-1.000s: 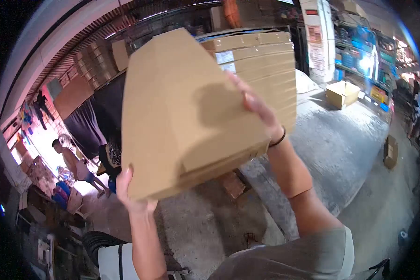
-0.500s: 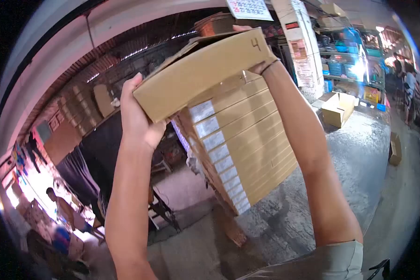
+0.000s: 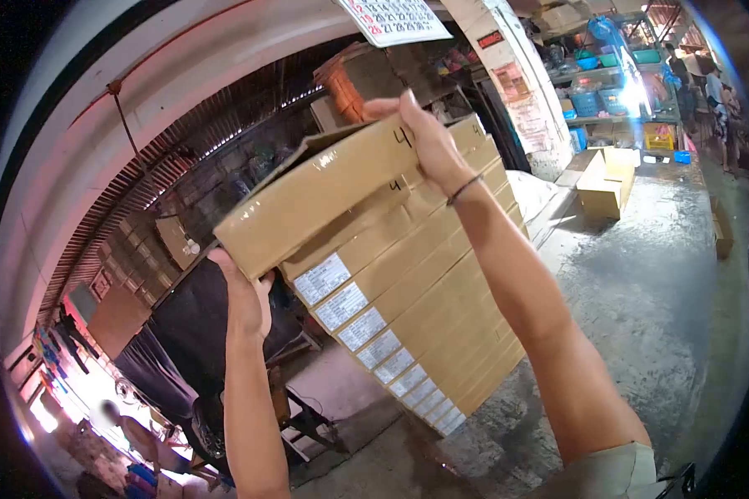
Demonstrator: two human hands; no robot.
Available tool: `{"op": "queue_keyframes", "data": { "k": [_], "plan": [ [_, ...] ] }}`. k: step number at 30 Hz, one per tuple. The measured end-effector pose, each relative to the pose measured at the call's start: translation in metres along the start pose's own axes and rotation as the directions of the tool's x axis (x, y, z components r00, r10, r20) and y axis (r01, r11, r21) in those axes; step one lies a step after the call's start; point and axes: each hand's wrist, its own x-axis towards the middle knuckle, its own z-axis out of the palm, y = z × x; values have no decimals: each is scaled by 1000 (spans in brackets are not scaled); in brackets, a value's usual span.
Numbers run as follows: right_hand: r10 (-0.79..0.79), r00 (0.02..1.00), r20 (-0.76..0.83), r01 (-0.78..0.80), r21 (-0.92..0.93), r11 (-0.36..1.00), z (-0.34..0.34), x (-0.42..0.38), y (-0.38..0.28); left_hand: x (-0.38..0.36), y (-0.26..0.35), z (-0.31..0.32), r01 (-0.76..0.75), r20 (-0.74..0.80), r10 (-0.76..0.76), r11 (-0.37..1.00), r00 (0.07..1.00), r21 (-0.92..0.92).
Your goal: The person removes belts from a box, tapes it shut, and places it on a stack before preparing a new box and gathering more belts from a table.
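The upper cardboard box, marked 4, sits tilted at the top of a stack of labelled boxes, gripped at opposite ends by the left hand and right hand. Beyond the right forearm, an open box rests on the table.

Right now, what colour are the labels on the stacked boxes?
White labels, clearest in the head view.

The grey table carries a tall stack of boxes at its left edge and an open box toward its far edge.
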Motion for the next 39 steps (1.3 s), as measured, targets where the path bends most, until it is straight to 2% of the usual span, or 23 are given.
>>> {"op": "queue_keyframes", "data": {
  "k": [2, 4, 6, 8, 14, 15, 16, 17, 18, 19, 20, 21, 22, 23, 26, 28, 30, 32, 34, 36, 37, 38, 39],
  "plan": [
    [-23, 998, 50, 25, -28, 999, -1, 6, 7, 11, -9, 3, 16, -48, -18, 999, 999, -45],
    [100, 993, 68, -83, -218, 972, -6, 15, 22, 23, -17, 5, -142, -25, 145, 984, 989, 107],
    [112, 993, 49, -93, -286, 954, -10, 23, 49, 34, -26, 4, -104, -38, 105, 994, 994, 22],
    [43, 999, -6, -42, -347, 937, -8, 26, 65, 42, -32, 3, -69, -38, 65, 990, 997, -120],
    [-13, 996, -84, -27, -456, 890, -1, 25, 70, 51, -35, 4, 59, 5, -59, 988, 998, -142],
    [-13, 994, -109, -46, -523, 851, 0, 24, 70, 49, -32, 10, 94, -62, -106, 981, 992, -172],
    [-17, 991, -132, -64, -585, 808, 4, 24, 68, 48, -33, 14, 70, -98, -92, 977, 991, -203],
    [-101, 986, -132, -1, -610, 793, 8, 20, 66, 49, -38, 12, 3, -74, -20, 976, 997, -216],
    [-94, 988, -119, 4, -601, 799, 11, 20, 65, 53, -47, 9, -63, -51, 53, 971, 997, -231],
    [-156, 981, -115, 46, -647, 761, 11, 21, 64, 56, -52, 9, -131, -106, 106, 953, 989, -271],
    [-218, 970, -112, 82, -691, 718, 12, 21, 64, 56, -55, 6, -132, -120, 103, 954, 987, -268],
    [-104, 982, -156, -26, -662, 749, 10, 23, 65, 54, -52, 10, -135, -105, 115, 968, 988, -211],
    [-97, 983, -153, -29, -663, 748, 12, 24, 68, 49, -45, 18, -134, -86, 121, 978, 989, -157],
    [-92, 982, -165, -47, -686, 726, 12, 24, 69, 44, -36, 26, -101, -181, 82, 990, 980, -100],
    [-86, 980, -177, -68, -716, 694, 15, 21, 69, 42, -33, 29, -48, -256, 20, 994, 967, -102],
    [-41, 978, -203, -121, -721, 682, 16, 23, 66, 48, -38, 26, -67, -305, 41, 995, 951, -75],
    [-19, 981, -194, -131, -727, 674, 15, 23, 65, 52, -44, 24, -17, -399, 62, 993, 915, 116],
    [6, 984, -180, -138, -730, 670, 11, 20, 66, 55, -48, 25, -20, -412, 51, 997, 910, 79],
    [-249, 967, -47, 103, -826, 555, 6, 24, 82, 56, -44, 24, 12, -345, -32, 998, 938, -60],
    [-70, 988, -136, -53, -732, 679, 12, 21, 66, 81, -81, 13, -223, -335, 305, 939, 892, 261],
    [-75, 989, -131, -52, -765, 642, 6, 28, 70, 84, -91, 11, -296, -314, 442, 859, 841, 417],
    [-77, 988, -132, -61, -800, 597, 3, 31, 74, 74, -86, 15, -302, -285, 524, 769, 803, 563],
    [-74, 991, -112, -46, -804, 593, 8, 30, 73, 77, -95, 16, -294, -304, 521, 776, 798, 558]
  ]
}}
